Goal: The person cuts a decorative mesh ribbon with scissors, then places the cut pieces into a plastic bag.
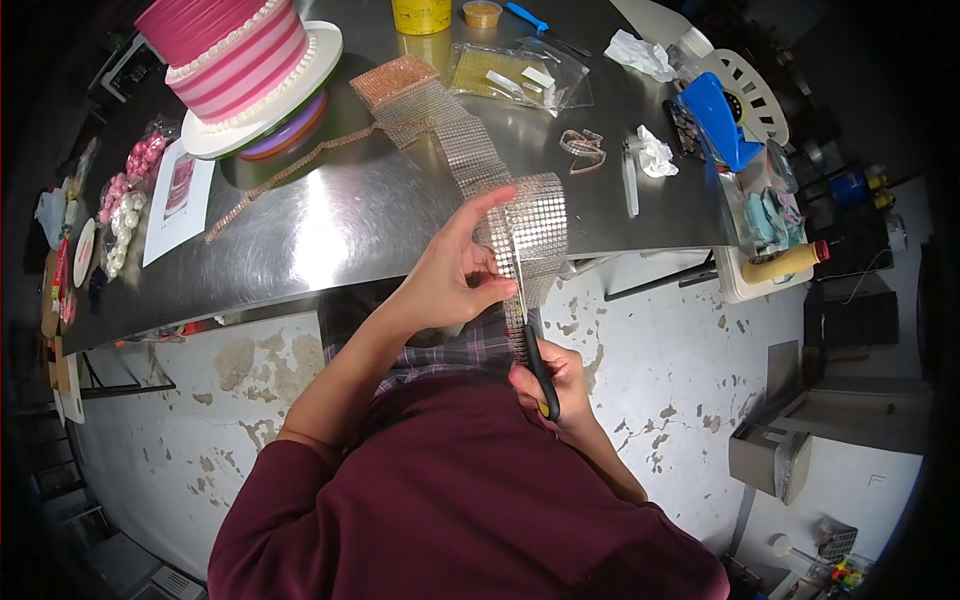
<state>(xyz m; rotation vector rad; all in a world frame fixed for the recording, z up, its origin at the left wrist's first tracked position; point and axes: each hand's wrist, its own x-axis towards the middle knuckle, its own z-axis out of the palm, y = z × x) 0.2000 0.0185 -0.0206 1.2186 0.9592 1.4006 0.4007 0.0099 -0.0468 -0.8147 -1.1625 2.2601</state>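
A wide rhinestone mesh ribbon (541, 225) hangs over the table's front edge, its length running back across the tabletop. My left hand (450, 270) is closed on the ribbon's left edge, thumb and fingers apart along it. Low in front of my body, my right hand (565, 388) grips scissors (540, 372) by their black handles. The blades point up along the ribbon, and a narrow strip (516, 335) of it lies left of them. How far the blades have cut is hard to make out. A thin rhinestone strip (290, 172) trails leftward on the table.
A pink striped cake (245, 60) stands on a turntable at the back left of the metal table (400, 215). Beside it are a printed picture (180, 200) and bead bags. Plastic packets (515, 78), crumpled tissue (655, 153) and a blue container (718, 120) lie to the right.
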